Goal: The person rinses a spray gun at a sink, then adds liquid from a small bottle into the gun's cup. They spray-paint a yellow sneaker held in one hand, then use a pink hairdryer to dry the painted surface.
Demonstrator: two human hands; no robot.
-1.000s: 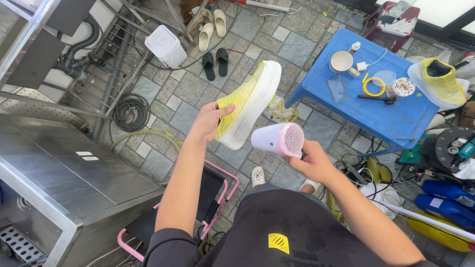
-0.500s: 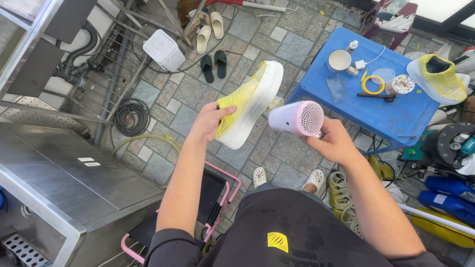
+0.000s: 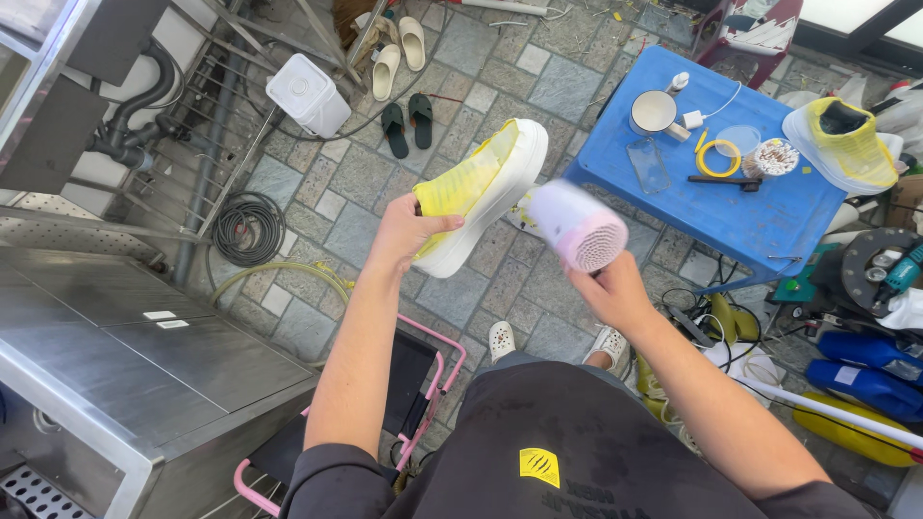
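Steel cabinet (image 3: 125, 356) occupies the lower left; above it a coiled hose (image 3: 248, 228) and a white tub (image 3: 310, 94) sit on the paved floor (image 3: 365, 173), with two pairs of slippers beyond

Left hand (image 3: 404, 231): raised at frame centre, fingers clamped on the heel end of a yellow shoe (image 3: 481, 192) with a thick white sole. The shoe is held in the air, sole facing right, toe pointing up and away, clear of the floor and of the desk

Right hand (image 3: 611, 293): fingers wrapped around the handle of a pink dryer (image 3: 579, 231). The grille end appears blurred. The dryer sits just beside the sole of the shoe, near but apparently not touching

Blue desk (image 3: 798, 226), upper right: carries a cup (image 3: 654, 112), a yellow ring (image 3: 716, 159), a small round container and a dark tool. A second yellow shoe (image 3: 844, 144) rests at its right edge, apart from both hands

Progress, as a judgement: work with the dryer on the held shoe appears to be under way. Whether any part is finished cannot be told; the shoe surface shows no clear wet or dry areas. The second shoe lies unattended; its condition cannot be told either
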